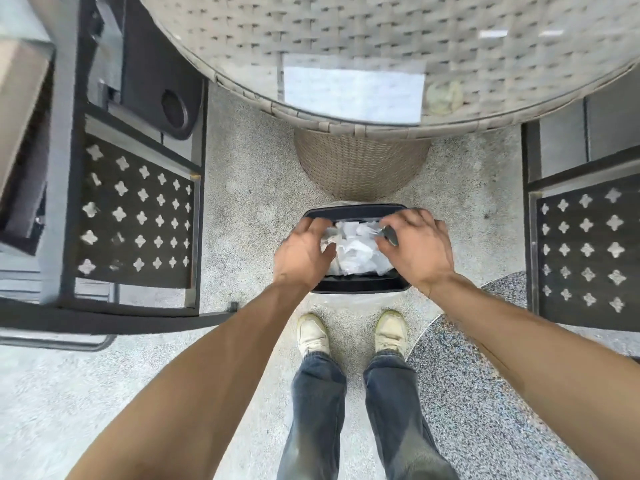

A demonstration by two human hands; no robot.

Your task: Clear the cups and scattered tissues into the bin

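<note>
Clearly light, soft, crushable: crumpled white tissues (353, 249) heaped inside the black bin (356, 284) on the floor below the wicker table (346, 29). Best pinched anywhere in a loose bunch. Left hand (303, 252) and right hand (417, 245) over the rim, fingers curled; contents impossible to tell.

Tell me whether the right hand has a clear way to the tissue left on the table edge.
Probably yes. The crumpled tissue lies alone on the glass table, nothing around it. The right hand is down at the bin, so it would have to lift and reach forward.
</note>
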